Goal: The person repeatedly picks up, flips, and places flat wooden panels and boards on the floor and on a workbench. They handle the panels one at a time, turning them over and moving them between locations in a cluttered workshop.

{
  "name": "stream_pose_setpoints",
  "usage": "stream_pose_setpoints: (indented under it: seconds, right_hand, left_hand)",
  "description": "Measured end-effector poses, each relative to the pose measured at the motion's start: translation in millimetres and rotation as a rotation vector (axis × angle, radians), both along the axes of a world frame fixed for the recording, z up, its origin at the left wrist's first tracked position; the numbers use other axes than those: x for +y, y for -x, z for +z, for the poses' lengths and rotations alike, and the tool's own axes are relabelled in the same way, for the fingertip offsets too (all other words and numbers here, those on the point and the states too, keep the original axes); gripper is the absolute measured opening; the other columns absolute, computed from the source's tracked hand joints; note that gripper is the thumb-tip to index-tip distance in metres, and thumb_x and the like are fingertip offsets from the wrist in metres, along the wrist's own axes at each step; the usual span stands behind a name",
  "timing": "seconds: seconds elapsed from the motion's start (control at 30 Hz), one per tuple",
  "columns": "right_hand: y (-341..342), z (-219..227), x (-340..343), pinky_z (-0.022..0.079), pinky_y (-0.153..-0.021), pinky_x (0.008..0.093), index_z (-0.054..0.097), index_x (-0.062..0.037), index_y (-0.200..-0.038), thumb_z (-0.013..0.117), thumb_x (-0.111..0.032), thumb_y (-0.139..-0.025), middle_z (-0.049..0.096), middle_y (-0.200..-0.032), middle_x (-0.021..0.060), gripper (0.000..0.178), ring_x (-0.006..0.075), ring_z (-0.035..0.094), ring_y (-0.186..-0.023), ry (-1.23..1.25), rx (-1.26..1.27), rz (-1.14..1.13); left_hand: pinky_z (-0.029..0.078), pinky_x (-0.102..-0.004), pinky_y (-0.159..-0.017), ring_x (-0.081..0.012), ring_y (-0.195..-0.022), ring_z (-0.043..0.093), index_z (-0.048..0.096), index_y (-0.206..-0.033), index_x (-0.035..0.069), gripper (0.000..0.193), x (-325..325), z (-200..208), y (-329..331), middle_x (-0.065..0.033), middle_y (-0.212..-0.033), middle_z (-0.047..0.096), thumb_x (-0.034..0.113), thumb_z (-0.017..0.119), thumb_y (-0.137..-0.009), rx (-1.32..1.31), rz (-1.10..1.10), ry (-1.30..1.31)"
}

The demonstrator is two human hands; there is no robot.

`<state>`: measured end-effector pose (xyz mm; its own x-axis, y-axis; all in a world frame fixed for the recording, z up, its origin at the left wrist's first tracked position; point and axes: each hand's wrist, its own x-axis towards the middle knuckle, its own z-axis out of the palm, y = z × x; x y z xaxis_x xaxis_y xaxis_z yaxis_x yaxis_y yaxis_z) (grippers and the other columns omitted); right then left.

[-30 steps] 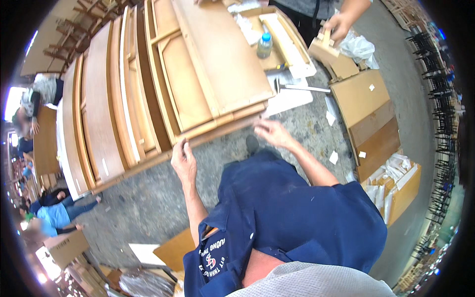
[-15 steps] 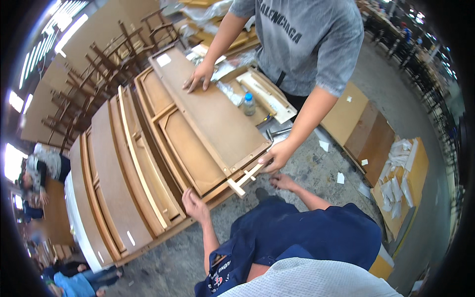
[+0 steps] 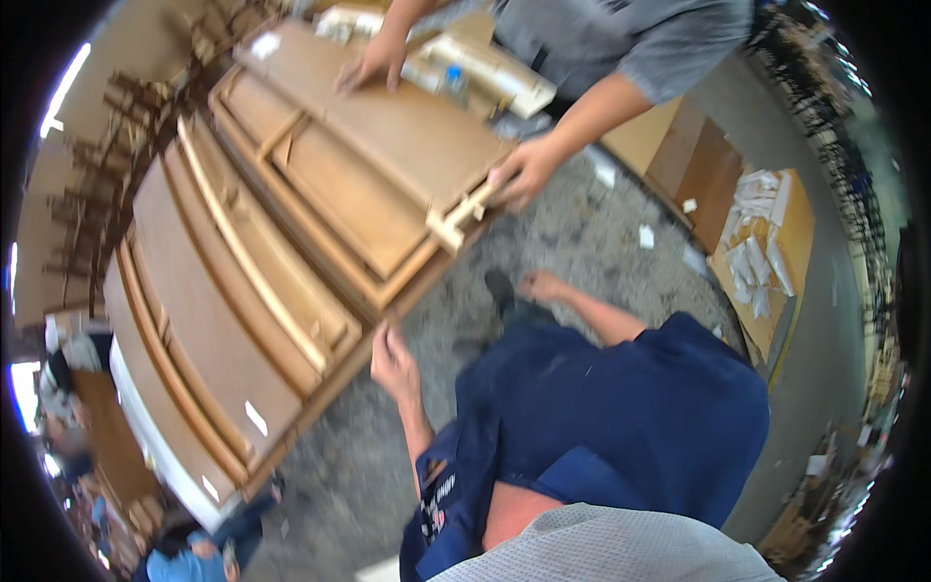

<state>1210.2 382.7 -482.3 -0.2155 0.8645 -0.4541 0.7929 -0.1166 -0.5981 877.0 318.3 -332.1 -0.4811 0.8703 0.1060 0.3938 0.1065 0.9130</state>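
Note:
My left hand [image 3: 396,369] is raised by the near edge of a stack of brown wooden furniture panels [image 3: 291,417]. Its fingers are loosely bent, with the tips close to a panel corner; blur hides whether they touch. Lower over the floor, my right hand [image 3: 545,287] hangs away from the stack with loose fingers and nothing visible in it. Across the stack, a co-worker's hand [image 3: 378,60] rests on the top flat panel [image 3: 388,116]. The co-worker's other hand [image 3: 524,173] grips that panel's end beside a pale wooden crosspiece [image 3: 448,231].
Several dark wooden chair frames [image 3: 78,213] are piled at the left. Behind the panels are a blue-capped bottle [image 3: 454,80] and packing material. Boards [image 3: 679,175] and an open carton of wrapped parts [image 3: 761,242] lie at the right. People [image 3: 189,563] are at the lower left.
The view has shifted, so the stack sits higher and further left. My left hand has come slightly away from the panel corner. The co-worker's hands stay on the top panel.

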Motion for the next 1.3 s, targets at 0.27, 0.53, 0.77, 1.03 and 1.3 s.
stream_pose_setpoints:
  seconds: [0.27, 0.53, 0.77, 1.03, 1.3]
  right_hand:
    - [2, -23, -6, 0.048, -0.081, 0.0393, 0.066, -0.0032, -0.105, 0.055, -0.034, -0.082, 0.066, -0.1, 0.0195, 0.04, 0.034, 0.064, -0.09, 0.209, 0.079, -0.079]
    - [16, -48, 23, 0.047, -0.062, 0.0327, 0.066, 0.0001, -0.093, 0.054, -0.031, -0.086, 0.066, -0.075, 0.01, 0.034, 0.0182, 0.061, -0.067, 0.274, 0.197, 0.071]
    - [51, -34, 38, 0.048, -0.06, 0.0277, 0.064, -0.002, -0.104, 0.055, -0.025, -0.09, 0.064, -0.084, 0.0051, 0.028, 0.0126, 0.059, -0.07, 0.544, 0.214, 0.224]
    - [132, 16, 17, 0.049, -0.065, 0.0281, 0.062, -0.0007, -0.112, 0.056, -0.025, -0.091, 0.065, -0.088, 0.0071, 0.032, 0.0134, 0.061, -0.073, 0.659, 0.304, 0.506]
    - [306, 124, -61, 0.048, -0.087, 0.0399, 0.06, -0.0058, -0.118, 0.057, -0.038, -0.088, 0.064, -0.109, 0.0188, 0.045, 0.0323, 0.062, -0.097, 0.141, 0.097, 1.654]
  left_hand:
    - [0.052, -0.0312, -0.072, -0.0222, -0.08, 0.067, 0.061, -0.108, -0.001, 0.019, -37, -1, 3, -0.0138, -0.087, 0.068, 0.008, 0.053, -0.092, 0.115, -0.068, 0.086]
    - [0.051, -0.0368, -0.075, -0.0323, -0.086, 0.066, 0.062, -0.105, 0.003, 0.019, -52, 15, -21, -0.0161, -0.096, 0.067, 0.013, 0.058, -0.089, 0.229, 0.097, 0.082]
    - [0.05, -0.0373, -0.066, -0.031, -0.077, 0.064, 0.06, -0.106, 0.003, 0.019, -60, 28, -48, -0.015, -0.091, 0.064, 0.012, 0.056, -0.089, 0.167, 0.179, 0.069]
    - [0.05, -0.0368, -0.072, -0.0307, -0.084, 0.065, 0.06, -0.107, 0.001, 0.022, -108, 30, -56, -0.0164, -0.098, 0.066, 0.014, 0.055, -0.091, 0.167, 0.405, 0.111]
    - [0.051, -0.043, -0.076, -0.0371, -0.089, 0.063, 0.059, -0.112, 0.005, 0.027, -216, 17, -19, -0.0191, -0.099, 0.065, 0.018, 0.054, -0.089, 0.07, 0.535, 0.26]
